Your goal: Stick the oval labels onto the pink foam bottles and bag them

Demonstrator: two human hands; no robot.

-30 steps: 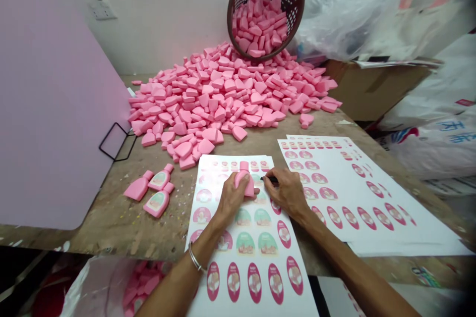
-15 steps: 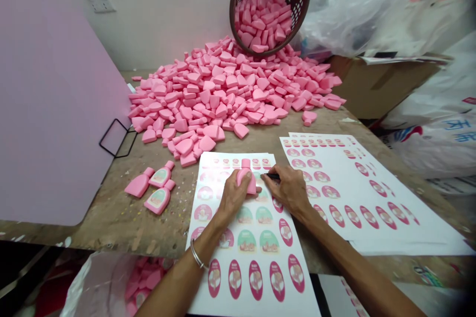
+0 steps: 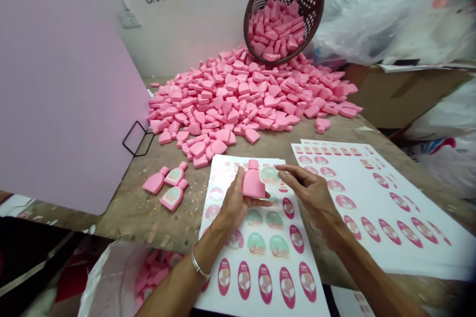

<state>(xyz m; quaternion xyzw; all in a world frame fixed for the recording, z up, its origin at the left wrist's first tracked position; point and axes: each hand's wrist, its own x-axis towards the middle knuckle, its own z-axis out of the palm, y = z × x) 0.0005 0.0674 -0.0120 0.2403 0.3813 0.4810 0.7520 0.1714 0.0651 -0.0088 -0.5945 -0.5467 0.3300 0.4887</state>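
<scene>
My left hand (image 3: 233, 198) is closed around a pink bottle-shaped piece (image 3: 254, 182), cap end up, above a sheet of stickers (image 3: 273, 270). Between the thumb and fingertips of my right hand (image 3: 312, 190) is a green sticker (image 3: 268, 175), just right of the bottle-shaped piece. I cannot tell whether the sticker touches it. Green, pink and oval stickers remain on the sheet. Left of the sheet lie a plain bottle-shaped piece (image 3: 155, 182) and two with green stickers, one of them the nearer labelled piece (image 3: 173, 196).
A big heap of pink pieces (image 3: 230, 94) spills from a tipped brown basket (image 3: 316, 10) at the back. More sticker sheets (image 3: 366, 193) lie on the right. A pink board (image 3: 67, 89) stands left, and a white bag (image 3: 107, 277) of pieces hangs below the table edge.
The green sticker is now in my right hand, off the sheet and beside the bottle-shaped piece. The black pen-like tool seen at my right fingers no longer shows. The view has shifted slightly.
</scene>
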